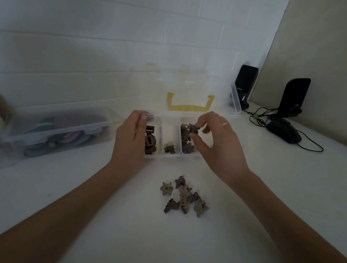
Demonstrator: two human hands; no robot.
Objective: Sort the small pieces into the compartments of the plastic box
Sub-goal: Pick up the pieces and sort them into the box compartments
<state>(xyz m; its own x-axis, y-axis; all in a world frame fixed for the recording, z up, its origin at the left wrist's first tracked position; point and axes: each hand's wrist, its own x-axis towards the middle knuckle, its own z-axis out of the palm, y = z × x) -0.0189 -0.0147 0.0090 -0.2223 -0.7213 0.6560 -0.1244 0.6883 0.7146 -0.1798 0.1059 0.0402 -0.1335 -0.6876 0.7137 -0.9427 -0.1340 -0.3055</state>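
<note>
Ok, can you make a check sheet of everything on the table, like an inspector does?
Surface: white tabletop, dimly lit.
Job's things: clear plastic box with three compartments, lid open, yellow handle; loose pile of small brown and grey hair clips in front of it; clips lie in all three compartments.
Clutter: closed clear plastic storage box of coloured items on the left.
Hands: left hand grips the box's left end; right hand pinches a small dark clip over the right compartment.
Cables: black cables run from the black computer mouse.
Surroundings: white tiled wall; two black speakers on the right.
</note>
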